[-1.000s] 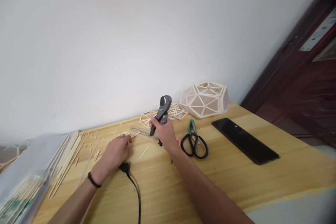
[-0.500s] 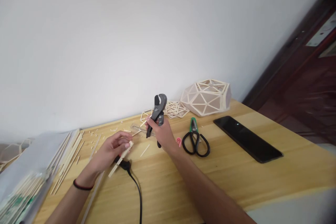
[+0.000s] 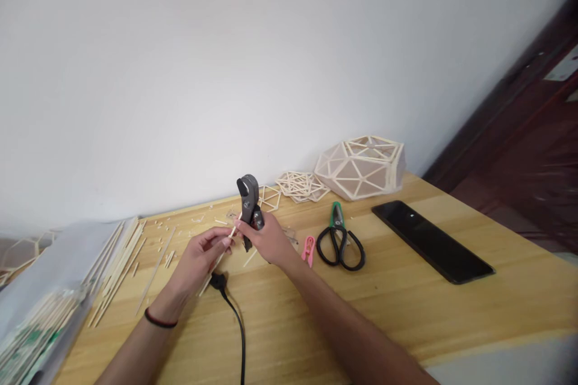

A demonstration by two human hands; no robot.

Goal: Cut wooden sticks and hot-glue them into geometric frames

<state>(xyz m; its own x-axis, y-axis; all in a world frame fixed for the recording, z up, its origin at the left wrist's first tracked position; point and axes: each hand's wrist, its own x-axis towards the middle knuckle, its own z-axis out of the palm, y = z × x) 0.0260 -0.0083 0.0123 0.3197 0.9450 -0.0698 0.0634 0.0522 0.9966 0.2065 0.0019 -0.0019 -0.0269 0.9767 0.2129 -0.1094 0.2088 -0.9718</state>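
Observation:
My right hand (image 3: 267,239) is closed around a black hand cutter (image 3: 248,197), held upright with its hooked jaw at the top. My left hand (image 3: 200,256) pinches a thin wooden stick (image 3: 217,262) that slants from beneath my fingers up toward the cutter. Both hands meet just above the wooden table (image 3: 406,307), a little left of centre. The cutter's lower handles are hidden inside my right palm.
Green-handled scissors (image 3: 338,240) and a small pink clip (image 3: 308,248) lie right of my hands, a black phone (image 3: 431,241) further right. A faceted stick-frame shell (image 3: 361,167) and flat stick lattices (image 3: 300,186) stand by the wall. Stick bundles (image 3: 117,267) and a black cable (image 3: 235,319) lie left and front.
My left hand picked a stick off the table and raised it. My right hand carried the cutter leftward and down until both hands met.

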